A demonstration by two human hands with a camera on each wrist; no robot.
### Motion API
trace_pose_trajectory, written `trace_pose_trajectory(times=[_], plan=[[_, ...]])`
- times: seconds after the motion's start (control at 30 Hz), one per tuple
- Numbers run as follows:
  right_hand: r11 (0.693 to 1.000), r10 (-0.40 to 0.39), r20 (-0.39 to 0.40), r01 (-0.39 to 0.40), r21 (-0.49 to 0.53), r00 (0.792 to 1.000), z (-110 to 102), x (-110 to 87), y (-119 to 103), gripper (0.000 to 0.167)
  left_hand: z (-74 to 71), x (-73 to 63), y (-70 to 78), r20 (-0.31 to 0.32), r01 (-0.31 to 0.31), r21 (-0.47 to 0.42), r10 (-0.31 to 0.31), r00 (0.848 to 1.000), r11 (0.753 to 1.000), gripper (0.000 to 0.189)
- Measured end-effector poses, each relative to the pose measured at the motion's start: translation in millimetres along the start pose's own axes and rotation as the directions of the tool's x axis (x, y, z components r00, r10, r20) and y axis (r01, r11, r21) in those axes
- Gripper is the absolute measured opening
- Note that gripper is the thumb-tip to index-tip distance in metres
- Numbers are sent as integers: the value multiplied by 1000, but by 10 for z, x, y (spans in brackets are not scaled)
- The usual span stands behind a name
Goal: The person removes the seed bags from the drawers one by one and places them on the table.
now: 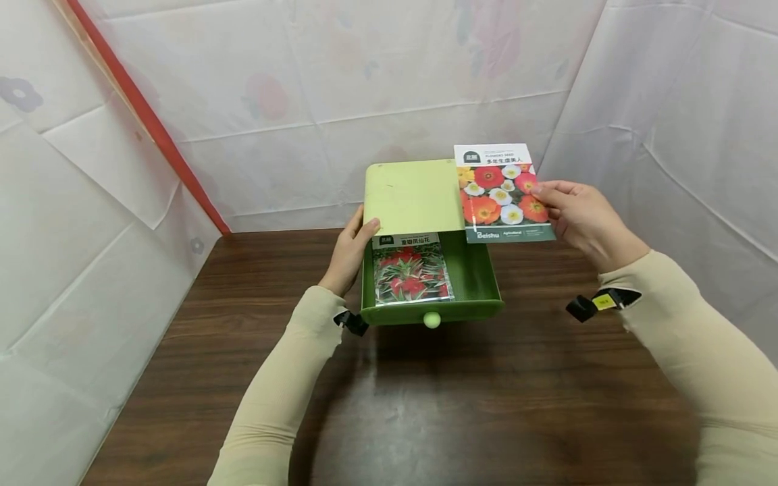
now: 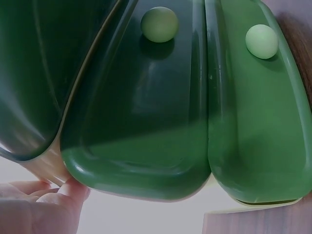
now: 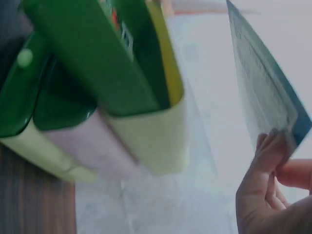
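Note:
My right hand pinches the right edge of a seed packet with poppies printed on its front, held up beside the small drawer cabinet's top. In the right wrist view this seed packet is tilted, nearly edge-on. My left hand touches the cabinet's left side, its thumb at the top front edge. The green top drawer is pulled out. Inside it lies another seed packet with red flowers, its upper end partly under the cabinet top.
Below the open drawer are two pushed-in drawers, a middle one and a lower one, with round knobs. The cabinet stands on a dark wooden table. White patterned sheets hang behind and at both sides.

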State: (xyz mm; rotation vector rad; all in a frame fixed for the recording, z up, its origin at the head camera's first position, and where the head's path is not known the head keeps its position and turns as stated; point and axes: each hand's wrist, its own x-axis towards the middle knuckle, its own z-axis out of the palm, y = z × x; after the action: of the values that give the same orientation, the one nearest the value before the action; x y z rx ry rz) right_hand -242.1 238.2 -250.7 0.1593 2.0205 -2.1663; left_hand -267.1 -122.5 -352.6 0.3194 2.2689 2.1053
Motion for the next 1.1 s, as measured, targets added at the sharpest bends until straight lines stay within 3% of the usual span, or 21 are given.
trace_pose_trajectory(times=[0.13,0.3,0.47,0.57,0.73,0.87,1.1], plan=[[999,-24,-98,27,26,995,-57,180,84,11,5,-18,42,0,6,2,-6,1000,1000,72],[998,-18,-215,30,52,976,-126,433,227,5,2,10,-24,-9,-5,-7,5,1000,1000,72],[997,14,-316,10,74,949,-233,669,427,33,5,31,-79,-12,-5,-14,5,1000,1000,73],[996,30,-368,1,84,929,-284,797,576,32,6,19,-53,-11,10,-14,-10,1000,1000,73],[998,55,-407,-34,58,912,-340,967,872,15,33,-69,101,-5,24,-5,-24,1000,1000,73],[994,101,-416,-78,72,904,-355,1069,1093,13,61,-136,196,0,9,9,-9,1000,1000,71],[985,160,-448,-170,18,880,-344,1215,1424,44,16,11,-54,-11,-21,-3,21,1000,1000,72]])
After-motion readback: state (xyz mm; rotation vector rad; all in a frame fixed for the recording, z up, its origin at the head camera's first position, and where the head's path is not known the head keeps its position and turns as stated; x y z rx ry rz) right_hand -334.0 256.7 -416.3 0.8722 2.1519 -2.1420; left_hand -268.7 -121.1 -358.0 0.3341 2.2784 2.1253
